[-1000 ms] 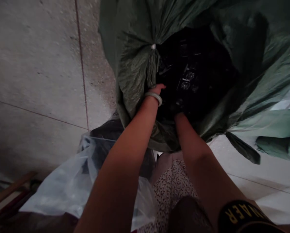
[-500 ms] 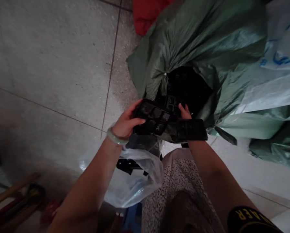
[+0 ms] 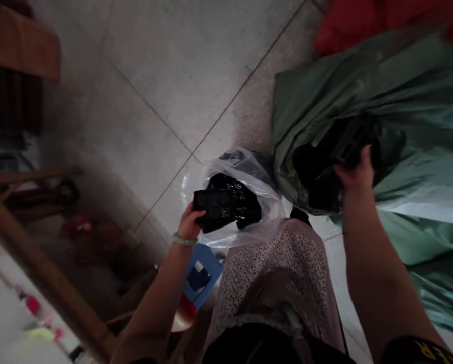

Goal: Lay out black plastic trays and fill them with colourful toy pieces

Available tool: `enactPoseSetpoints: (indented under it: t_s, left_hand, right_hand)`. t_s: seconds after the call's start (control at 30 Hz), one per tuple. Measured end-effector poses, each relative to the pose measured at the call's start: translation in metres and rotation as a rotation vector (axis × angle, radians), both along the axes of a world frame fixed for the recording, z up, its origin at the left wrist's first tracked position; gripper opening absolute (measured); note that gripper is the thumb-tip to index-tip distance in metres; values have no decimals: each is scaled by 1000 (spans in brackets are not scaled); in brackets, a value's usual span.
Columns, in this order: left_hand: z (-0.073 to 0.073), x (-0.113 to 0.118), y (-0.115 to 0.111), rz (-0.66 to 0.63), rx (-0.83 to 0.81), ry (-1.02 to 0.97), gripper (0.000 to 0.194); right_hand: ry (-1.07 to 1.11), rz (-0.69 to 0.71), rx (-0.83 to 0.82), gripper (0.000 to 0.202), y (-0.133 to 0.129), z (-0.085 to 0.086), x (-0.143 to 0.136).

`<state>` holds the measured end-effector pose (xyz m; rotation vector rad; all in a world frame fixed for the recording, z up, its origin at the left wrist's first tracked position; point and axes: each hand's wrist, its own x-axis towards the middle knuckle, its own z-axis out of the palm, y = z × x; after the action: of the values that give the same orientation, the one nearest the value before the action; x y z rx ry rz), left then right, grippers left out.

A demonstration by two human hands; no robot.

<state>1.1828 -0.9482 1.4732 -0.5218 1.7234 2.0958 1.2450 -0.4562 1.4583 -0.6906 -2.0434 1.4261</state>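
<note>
My left hand point(image 3: 190, 222), with a pale bangle at the wrist, grips a black compartmented tray point(image 3: 213, 206) over the mouth of a clear plastic bag point(image 3: 256, 235). More black pieces point(image 3: 245, 199) lie inside that bag. On the right, my right hand point(image 3: 358, 171) is closed on another black tray point(image 3: 348, 146) at the opening of a large green sack point(image 3: 298, 106). The dark inside of the sack hides what else it holds.
Red fabric point(image 3: 362, 23) lies behind the sack at the top right. A blue object point(image 3: 203, 273) stands below the clear bag. Wooden bars point(image 3: 40, 268) and blurred items fill the lower left.
The view has swung left. My left hand has moved from the green sack to the clear bag with its black tray. My right hand now grips a tray at the sack opening.
</note>
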Motion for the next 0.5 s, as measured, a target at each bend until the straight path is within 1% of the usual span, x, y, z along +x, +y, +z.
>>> enactPoseSetpoints:
  t_s: [0.03,0.07,0.1,0.13,0.17,0.2,0.23,0.27,0.3,0.33,0.37,0.4,0.43,0.5]
  left_hand:
    - [-14,8,-6,28,-19,-6,52]
    - [-28,14,-10,40,-34,-12,53]
    - [-41,19,-11,38,-46,-17,53]
    - [-54,23,-11,28,-55,-21,53]
    - [-65,26,-9,16,-60,-26,53]
    - [-74,29,-6,8,-61,-33,52]
    - [-82,31,-4,0,-56,-42,51]
    - [-88,32,-1,-12,-42,-48,51]
    - [-92,33,0,-26,-25,-44,51]
    - [-94,33,-1,-36,-10,-22,52]
    - [-96,33,-4,-34,-13,20,53]
    - [-98,34,-11,-18,-50,83,54]
    - [-99,35,-22,22,-131,159,56]
    - [-105,40,-50,168,-412,281,65]
  right_hand:
    - [13,54,250,74,8,13,-8]
    - [95,129,432,75,14,29,-16]
    - [255,190,464,68,17,46,-23]
    - [416,254,397,60,14,66,-27]
    - [526,327,295,50,5,85,-29]
    - [574,367,197,43,-12,102,-27]
    - [552,394,146,45,-35,114,-22]
    - [484,391,150,52,-64,121,-15]
    - [342,387,189,58,-97,122,-7]
    - [199,411,243,65,-132,117,1]
    - [96,482,323,69,-166,105,8]
    - [11,588,367,70,-199,91,14]
    - [-86,695,381,67,-228,74,17]
    - [-264,899,391,58,-274,45,18]
